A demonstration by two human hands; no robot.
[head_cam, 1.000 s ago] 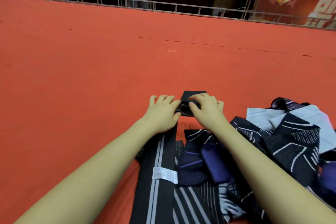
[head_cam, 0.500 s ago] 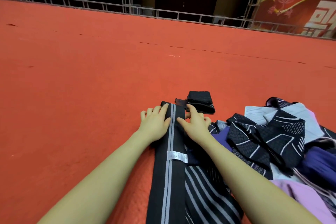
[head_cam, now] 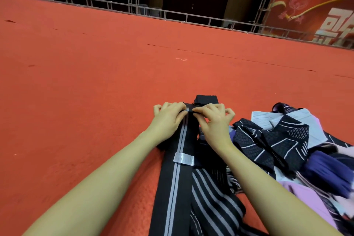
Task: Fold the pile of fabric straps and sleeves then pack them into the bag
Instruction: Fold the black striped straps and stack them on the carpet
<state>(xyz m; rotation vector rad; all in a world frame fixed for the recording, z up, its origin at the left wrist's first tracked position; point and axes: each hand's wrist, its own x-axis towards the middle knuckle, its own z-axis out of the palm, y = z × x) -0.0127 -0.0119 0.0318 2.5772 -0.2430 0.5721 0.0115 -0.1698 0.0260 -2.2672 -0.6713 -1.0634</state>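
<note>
A long black strap (head_cam: 178, 161) with a grey centre stripe and a white label lies lengthways on the red carpet in front of me. My left hand (head_cam: 168, 119) and my right hand (head_cam: 212, 119) both pinch its far end with curled fingers. Just beyond my fingers sits a small folded black piece (head_cam: 206, 98). To the right lies the pile of fabric (head_cam: 283, 143): black pieces with white line patterns, purple, pink and pale grey ones. No bag is in view.
Red carpet (head_cam: 95, 82) spreads wide to the left and ahead. A metal truss rail (head_cam: 134, 8) runs along its far edge, with a red banner (head_cam: 314, 15) at the back right. A striped black piece (head_cam: 212, 197) lies beside the strap.
Both hands slid forward along the strap from flat pressing to pinching its far end, close to the folded black piece. A second ago they were on that folded piece.
</note>
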